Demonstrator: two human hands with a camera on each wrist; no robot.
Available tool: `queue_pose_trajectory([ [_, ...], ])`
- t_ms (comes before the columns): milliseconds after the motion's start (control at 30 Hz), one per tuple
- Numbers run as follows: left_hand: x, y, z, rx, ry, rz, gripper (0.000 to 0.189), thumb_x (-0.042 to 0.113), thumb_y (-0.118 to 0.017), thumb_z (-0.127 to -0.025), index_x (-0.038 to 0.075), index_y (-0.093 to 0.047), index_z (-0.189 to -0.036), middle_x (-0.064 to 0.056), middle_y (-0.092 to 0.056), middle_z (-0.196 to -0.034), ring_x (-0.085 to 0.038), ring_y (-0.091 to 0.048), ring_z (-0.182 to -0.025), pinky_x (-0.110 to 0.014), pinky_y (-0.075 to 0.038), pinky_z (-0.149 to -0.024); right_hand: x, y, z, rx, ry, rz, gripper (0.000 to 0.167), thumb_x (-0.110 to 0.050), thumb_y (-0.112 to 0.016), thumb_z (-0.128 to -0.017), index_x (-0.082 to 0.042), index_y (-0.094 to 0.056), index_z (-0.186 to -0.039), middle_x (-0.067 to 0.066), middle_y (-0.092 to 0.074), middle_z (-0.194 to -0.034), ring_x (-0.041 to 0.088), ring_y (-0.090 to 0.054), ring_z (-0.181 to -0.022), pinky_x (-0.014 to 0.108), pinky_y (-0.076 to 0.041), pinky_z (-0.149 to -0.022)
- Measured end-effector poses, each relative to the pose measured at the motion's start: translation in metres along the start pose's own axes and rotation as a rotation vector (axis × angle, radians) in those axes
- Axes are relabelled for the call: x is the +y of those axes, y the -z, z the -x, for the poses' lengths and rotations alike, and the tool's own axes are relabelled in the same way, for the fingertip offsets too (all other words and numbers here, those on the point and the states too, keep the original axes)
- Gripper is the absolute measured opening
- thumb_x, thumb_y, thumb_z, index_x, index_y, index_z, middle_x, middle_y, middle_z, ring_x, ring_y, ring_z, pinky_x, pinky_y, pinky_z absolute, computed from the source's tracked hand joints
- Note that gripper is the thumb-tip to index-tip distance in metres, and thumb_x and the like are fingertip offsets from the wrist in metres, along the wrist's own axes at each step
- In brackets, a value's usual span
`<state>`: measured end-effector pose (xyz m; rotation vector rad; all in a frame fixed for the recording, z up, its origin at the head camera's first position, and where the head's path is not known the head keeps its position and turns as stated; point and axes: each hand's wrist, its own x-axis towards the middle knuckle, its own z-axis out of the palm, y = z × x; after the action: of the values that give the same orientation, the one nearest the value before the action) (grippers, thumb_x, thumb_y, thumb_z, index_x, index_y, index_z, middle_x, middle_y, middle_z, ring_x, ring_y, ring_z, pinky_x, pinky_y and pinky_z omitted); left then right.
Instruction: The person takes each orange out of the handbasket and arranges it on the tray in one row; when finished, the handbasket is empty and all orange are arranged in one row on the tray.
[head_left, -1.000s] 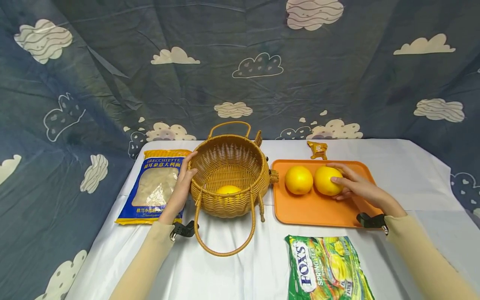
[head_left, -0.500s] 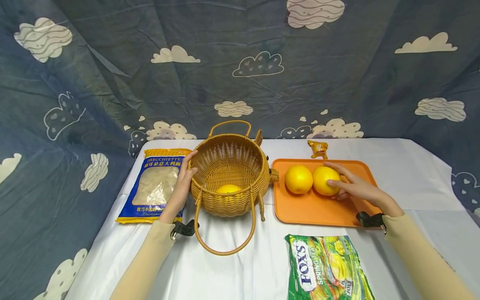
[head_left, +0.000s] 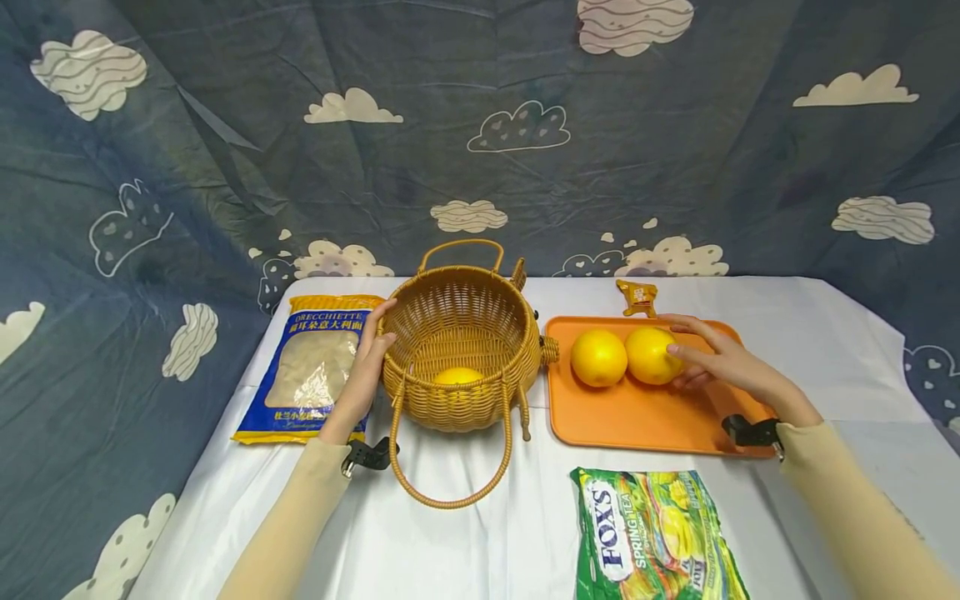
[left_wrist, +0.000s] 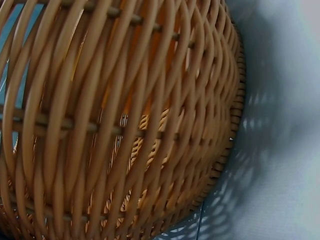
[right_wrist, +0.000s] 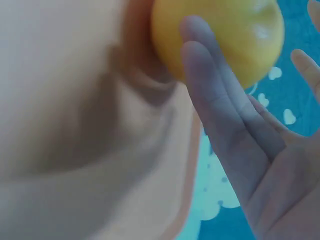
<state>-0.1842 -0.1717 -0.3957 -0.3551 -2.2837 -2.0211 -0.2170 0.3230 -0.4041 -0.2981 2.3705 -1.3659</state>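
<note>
A brown wicker basket (head_left: pixel 450 417) with two handles stands in the middle, one orange (head_left: pixel 458 377) inside it. My left hand (head_left: pixel 363 371) holds the basket's left rim, thumb over the edge; the left wrist view shows only the woven wall (left_wrist: pixel 125 110). On an orange plastic tray (head_left: pixel 600 425) sit two more oranges, the left one (head_left: pixel 598 358) and the right one (head_left: pixel 651 356), side by side. My right hand (head_left: pixel 723 367) is at the right orange's right side. In the right wrist view its fingers are straight, two fingertips overlapping the orange (right_wrist: pixel 230 35), thumb apart.
A blue and yellow pasta bag (head_left: pixel 307 367) lies left of the basket. A green candy bag (head_left: pixel 652 533) lies in front of the tray. Behind the tray is a small brown wrapped snack (head_left: pixel 637 297). A dark cloud-print curtain (head_left: pixel 420 183) hangs behind the table.
My right hand has loosened from around the right orange and drawn slightly to the right. That orange has shifted a little left, against the other one. The left hand and basket stay put.
</note>
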Motion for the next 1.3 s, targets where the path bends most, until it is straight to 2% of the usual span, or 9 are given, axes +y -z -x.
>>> queue_pose_trajectory([
  [133, 0.000, 0.001, 0.000, 0.002, 0.002, -0.002, 0.052, 0.014, -0.034, -0.099, 0.010, -0.026, -0.150, -0.009, -0.020, -0.154, -0.025, -0.016, -0.141, -0.041, -0.013, -0.111, -0.011, 0.004, -0.002, 0.013, 0.015, 0.030, 0.060, -0.030, -0.049, -0.100, -0.012, -0.022, -0.151, 0.028, -0.029, -0.145, 0.041, -0.066, -0.081, 0.043, -0.055, -0.073],
  [267, 0.000, 0.001, 0.000, 0.004, -0.003, 0.003, 0.051, 0.013, -0.034, -0.099, 0.009, -0.026, -0.149, -0.009, -0.021, -0.154, -0.025, -0.017, -0.141, -0.041, -0.013, -0.111, -0.028, 0.005, -0.008, 0.023, 0.077, 0.042, 0.057, -0.028, -0.048, -0.101, -0.008, -0.026, -0.149, 0.028, -0.034, -0.143, 0.036, -0.067, -0.082, 0.038, -0.056, -0.072],
  [433, 0.000, 0.001, 0.001, 0.006, -0.004, 0.007, 0.051, 0.011, -0.033, -0.099, 0.009, -0.026, -0.149, -0.009, -0.021, -0.154, -0.023, -0.018, -0.140, -0.041, -0.014, -0.111, -0.060, -0.002, -0.022, 0.021, 0.180, 0.025, 0.050, -0.025, -0.051, -0.099, -0.010, -0.035, -0.145, 0.024, -0.045, -0.134, 0.036, -0.065, -0.088, 0.041, -0.055, -0.074],
  [533, 0.001, 0.001, 0.001, 0.010, -0.002, 0.006, 0.051, 0.011, -0.033, -0.099, 0.008, -0.026, -0.149, -0.009, -0.021, -0.154, -0.023, -0.019, -0.140, -0.041, -0.014, -0.111, -0.084, -0.009, -0.036, -0.017, 0.221, 0.017, 0.047, -0.024, -0.053, -0.098, -0.014, -0.041, -0.142, 0.018, -0.051, -0.130, 0.037, -0.063, -0.093, 0.041, -0.054, -0.078],
  [633, 0.001, 0.001, 0.001, 0.010, -0.003, 0.007, 0.052, 0.012, -0.034, -0.098, 0.008, -0.026, -0.149, -0.010, -0.021, -0.154, -0.024, -0.018, -0.140, -0.041, -0.014, -0.111, -0.109, -0.018, -0.052, -0.094, 0.256, 0.007, 0.045, -0.023, -0.055, -0.098, -0.014, -0.044, -0.140, 0.015, -0.052, -0.130, 0.034, -0.063, -0.096, 0.042, -0.053, -0.082],
  [900, 0.001, 0.002, -0.001, 0.011, -0.006, 0.003, 0.052, 0.011, -0.033, -0.098, 0.006, -0.025, -0.149, -0.011, -0.021, -0.153, -0.026, -0.018, -0.141, -0.043, -0.014, -0.111, -0.176, -0.060, -0.100, -0.390, 0.359, -0.041, 0.043, -0.018, -0.056, -0.097, -0.008, -0.047, -0.138, 0.021, -0.048, -0.134, 0.036, -0.060, -0.103, 0.047, -0.050, -0.086],
  [1067, -0.001, 0.002, -0.002, 0.013, -0.002, -0.001, 0.052, 0.012, -0.034, -0.098, 0.007, -0.026, -0.149, -0.010, -0.021, -0.154, -0.026, -0.018, -0.140, -0.043, -0.014, -0.111, -0.203, -0.091, -0.130, -0.565, 0.338, 0.016, 0.045, -0.018, -0.057, -0.095, -0.007, -0.048, -0.137, 0.016, -0.051, -0.130, 0.038, -0.057, -0.107, 0.047, -0.049, -0.088],
  [1200, -0.002, 0.002, -0.003, 0.013, 0.000, 0.005, 0.052, 0.011, -0.034, -0.098, 0.008, -0.026, -0.149, -0.010, -0.022, -0.153, -0.026, -0.019, -0.140, -0.043, -0.015, -0.111, -0.214, -0.114, -0.151, -0.670, 0.304, 0.104, 0.045, -0.013, -0.055, -0.095, -0.002, -0.047, -0.137, 0.016, -0.052, -0.128, 0.033, -0.058, -0.108, 0.046, -0.048, -0.089],
  [1300, -0.002, 0.001, -0.003, 0.012, -0.003, 0.005, 0.053, 0.012, -0.034, -0.097, 0.007, -0.025, -0.149, -0.011, -0.021, -0.153, -0.028, -0.020, -0.140, -0.043, -0.015, -0.111, -0.219, -0.128, -0.161, -0.732, 0.240, 0.162, 0.043, -0.010, -0.053, -0.095, -0.003, -0.047, -0.137, 0.015, -0.051, -0.130, 0.027, -0.060, -0.107, 0.044, -0.048, -0.090],
])
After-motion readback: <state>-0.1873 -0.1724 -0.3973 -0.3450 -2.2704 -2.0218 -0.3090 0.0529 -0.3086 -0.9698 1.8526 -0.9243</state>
